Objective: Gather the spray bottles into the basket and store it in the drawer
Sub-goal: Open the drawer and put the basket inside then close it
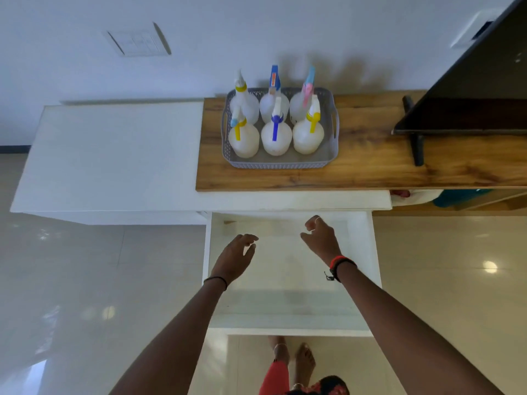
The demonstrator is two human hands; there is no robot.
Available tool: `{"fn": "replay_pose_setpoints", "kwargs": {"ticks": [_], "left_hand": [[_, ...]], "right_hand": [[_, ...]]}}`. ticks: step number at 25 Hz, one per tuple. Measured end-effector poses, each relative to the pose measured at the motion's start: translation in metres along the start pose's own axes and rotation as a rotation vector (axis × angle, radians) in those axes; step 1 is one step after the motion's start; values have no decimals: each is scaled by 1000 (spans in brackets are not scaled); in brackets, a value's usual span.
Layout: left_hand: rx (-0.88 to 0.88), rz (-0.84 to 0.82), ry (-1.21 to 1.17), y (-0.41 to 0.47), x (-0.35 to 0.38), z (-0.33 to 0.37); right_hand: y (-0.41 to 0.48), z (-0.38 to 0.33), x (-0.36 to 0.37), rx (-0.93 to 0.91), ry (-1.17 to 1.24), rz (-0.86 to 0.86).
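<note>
head: left hand (236, 258), right hand (320, 238), each grip loose, empty, over smooth white drawer (288, 332).

A single wide-angle camera on the person's head looks steeply down and forward from close above the open drawer (291, 280), with both forearms (176, 332) reaching in from 6 o'clock. The table (370, 166) and basket (279, 163) lie toward 12 o'clock with the wall (256, 29) beyond, and the feet (305, 360) show at the bottom edge
</note>
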State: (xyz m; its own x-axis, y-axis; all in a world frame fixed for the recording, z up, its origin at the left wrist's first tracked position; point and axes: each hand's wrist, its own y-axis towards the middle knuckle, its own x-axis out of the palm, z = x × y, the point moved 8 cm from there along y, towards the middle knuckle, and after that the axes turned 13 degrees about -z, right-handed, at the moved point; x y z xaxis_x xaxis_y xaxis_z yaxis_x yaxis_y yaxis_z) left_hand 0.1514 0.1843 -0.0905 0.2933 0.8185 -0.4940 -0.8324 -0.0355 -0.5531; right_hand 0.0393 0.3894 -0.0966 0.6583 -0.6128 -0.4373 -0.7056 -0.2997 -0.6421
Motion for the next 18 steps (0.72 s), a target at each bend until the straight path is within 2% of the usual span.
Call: {"fn": "replay_pose_setpoints", "kwargs": {"ticks": [5,9,12,14,18], "left_hand": [[31,193,-60,38,-88,12],[-75,394,-198,76,-151,6],[-173,458,-276,111,-186,0],[-232,473,-356,133,-202,-4],[-319,460,-406,176,-223,-9]], "right_hand": [[46,-26,-76,124,243,285],[92,-34,-131,156,373,369],[127,-40,-162,158,462,416],[148,-45,-177,164,492,400],[194,-61,-185,173,338,177]]}}
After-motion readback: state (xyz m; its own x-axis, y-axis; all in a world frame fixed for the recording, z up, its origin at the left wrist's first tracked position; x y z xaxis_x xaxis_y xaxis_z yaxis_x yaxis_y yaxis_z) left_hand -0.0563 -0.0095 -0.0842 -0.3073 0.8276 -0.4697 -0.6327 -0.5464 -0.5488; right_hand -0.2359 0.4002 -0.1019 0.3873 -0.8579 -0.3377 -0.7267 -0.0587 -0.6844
